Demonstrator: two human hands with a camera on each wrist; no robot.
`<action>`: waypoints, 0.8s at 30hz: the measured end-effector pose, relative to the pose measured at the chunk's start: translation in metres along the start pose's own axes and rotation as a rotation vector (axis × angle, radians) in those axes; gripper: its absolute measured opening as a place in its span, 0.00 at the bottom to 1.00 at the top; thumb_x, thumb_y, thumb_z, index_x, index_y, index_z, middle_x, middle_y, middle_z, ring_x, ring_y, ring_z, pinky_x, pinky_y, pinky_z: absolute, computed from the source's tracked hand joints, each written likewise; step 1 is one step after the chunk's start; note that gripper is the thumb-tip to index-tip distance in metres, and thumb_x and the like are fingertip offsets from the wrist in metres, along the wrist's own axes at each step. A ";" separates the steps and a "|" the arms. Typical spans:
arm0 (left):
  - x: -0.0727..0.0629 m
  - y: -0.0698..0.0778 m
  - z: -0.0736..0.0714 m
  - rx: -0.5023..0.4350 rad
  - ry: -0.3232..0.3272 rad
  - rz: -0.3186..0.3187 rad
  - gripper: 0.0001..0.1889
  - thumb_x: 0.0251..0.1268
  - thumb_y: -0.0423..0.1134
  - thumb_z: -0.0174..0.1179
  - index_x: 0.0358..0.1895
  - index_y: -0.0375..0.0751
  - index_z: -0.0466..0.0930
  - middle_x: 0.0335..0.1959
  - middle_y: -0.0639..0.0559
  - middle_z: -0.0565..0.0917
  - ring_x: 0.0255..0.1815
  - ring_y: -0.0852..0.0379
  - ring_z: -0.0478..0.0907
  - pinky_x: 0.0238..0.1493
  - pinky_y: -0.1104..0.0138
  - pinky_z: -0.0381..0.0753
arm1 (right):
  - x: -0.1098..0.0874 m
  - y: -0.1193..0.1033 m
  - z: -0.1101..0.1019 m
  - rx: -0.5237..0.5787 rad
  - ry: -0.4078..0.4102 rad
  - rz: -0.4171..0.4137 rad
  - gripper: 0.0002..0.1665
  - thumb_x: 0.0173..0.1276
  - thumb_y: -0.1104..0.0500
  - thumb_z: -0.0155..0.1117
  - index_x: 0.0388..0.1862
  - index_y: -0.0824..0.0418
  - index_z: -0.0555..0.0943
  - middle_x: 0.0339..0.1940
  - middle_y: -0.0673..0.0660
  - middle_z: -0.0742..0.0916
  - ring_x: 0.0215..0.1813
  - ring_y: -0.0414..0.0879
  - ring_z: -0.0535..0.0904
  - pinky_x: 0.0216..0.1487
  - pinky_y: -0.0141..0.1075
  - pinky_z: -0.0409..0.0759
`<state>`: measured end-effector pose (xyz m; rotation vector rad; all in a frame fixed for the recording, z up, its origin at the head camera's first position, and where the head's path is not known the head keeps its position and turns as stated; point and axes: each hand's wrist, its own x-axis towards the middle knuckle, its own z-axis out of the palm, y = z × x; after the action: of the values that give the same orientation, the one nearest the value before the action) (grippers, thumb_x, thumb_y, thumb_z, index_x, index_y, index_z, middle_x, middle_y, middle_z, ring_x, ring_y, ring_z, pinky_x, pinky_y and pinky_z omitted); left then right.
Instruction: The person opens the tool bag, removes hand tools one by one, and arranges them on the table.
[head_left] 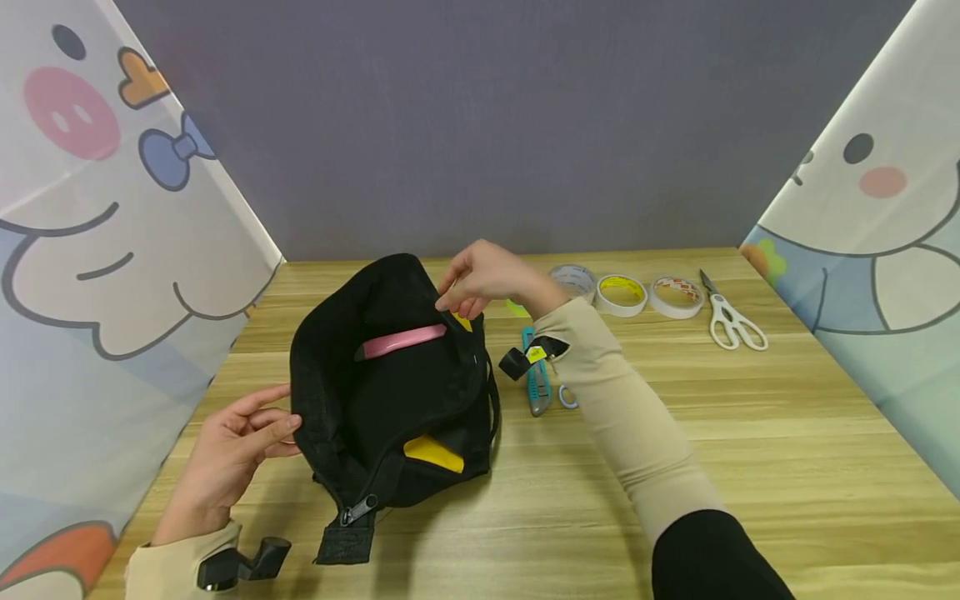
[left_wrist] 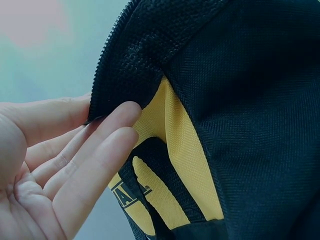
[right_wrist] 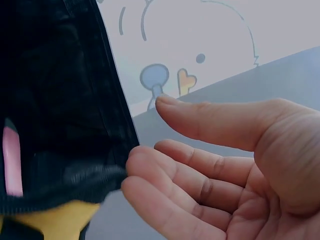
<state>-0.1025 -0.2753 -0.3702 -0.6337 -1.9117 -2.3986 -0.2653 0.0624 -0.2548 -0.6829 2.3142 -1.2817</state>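
A black zippered bag (head_left: 420, 392) with yellow panels stands with its mouth spread wide. Inside lies a slim pink object (head_left: 405, 340) with a dark end; its kind is unclear. At the bag's near left rim, my left hand (head_left: 232, 450) pinches the zippered edge (left_wrist: 102, 75) between thumb and fingers. My right hand (head_left: 491, 279) is at the far right rim. In the right wrist view its fingertips touch or nearly touch the bag's edge, while the thumb stands apart from them. A zip pull (head_left: 360, 509) hangs at the near corner.
Right of the bag lies a teal box cutter (head_left: 538, 387), beside a blue loop handle (head_left: 567, 397) partly under my right sleeve. Several tape rolls, including a yellow-cored one (head_left: 622, 312), stand farther back with white-handled scissors (head_left: 731, 323). A grey panel (head_left: 480, 125) closes the table's back.
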 end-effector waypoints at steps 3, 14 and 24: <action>0.000 0.000 0.000 -0.004 -0.001 -0.001 0.26 0.69 0.13 0.48 0.61 0.42 0.81 0.40 0.48 0.89 0.37 0.56 0.86 0.35 0.64 0.89 | 0.005 -0.007 0.007 0.002 -0.028 -0.011 0.16 0.61 0.64 0.74 0.46 0.71 0.85 0.32 0.62 0.89 0.30 0.53 0.86 0.34 0.40 0.89; 0.000 -0.001 -0.001 -0.014 -0.012 0.012 0.26 0.69 0.13 0.48 0.61 0.41 0.81 0.39 0.47 0.89 0.37 0.56 0.87 0.35 0.64 0.89 | 0.025 -0.025 0.037 -0.024 -0.158 -0.027 0.14 0.60 0.65 0.76 0.44 0.69 0.84 0.31 0.63 0.88 0.32 0.55 0.86 0.36 0.40 0.89; 0.000 -0.001 -0.002 -0.018 -0.013 0.004 0.26 0.70 0.14 0.47 0.62 0.42 0.80 0.40 0.48 0.88 0.36 0.57 0.86 0.35 0.64 0.89 | 0.049 -0.030 0.067 -0.142 -0.256 -0.029 0.16 0.60 0.64 0.76 0.46 0.66 0.85 0.31 0.56 0.89 0.38 0.53 0.88 0.38 0.36 0.88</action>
<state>-0.1036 -0.2770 -0.3717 -0.6552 -1.8945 -2.4178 -0.2604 -0.0242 -0.2678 -0.8750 2.2045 -0.9840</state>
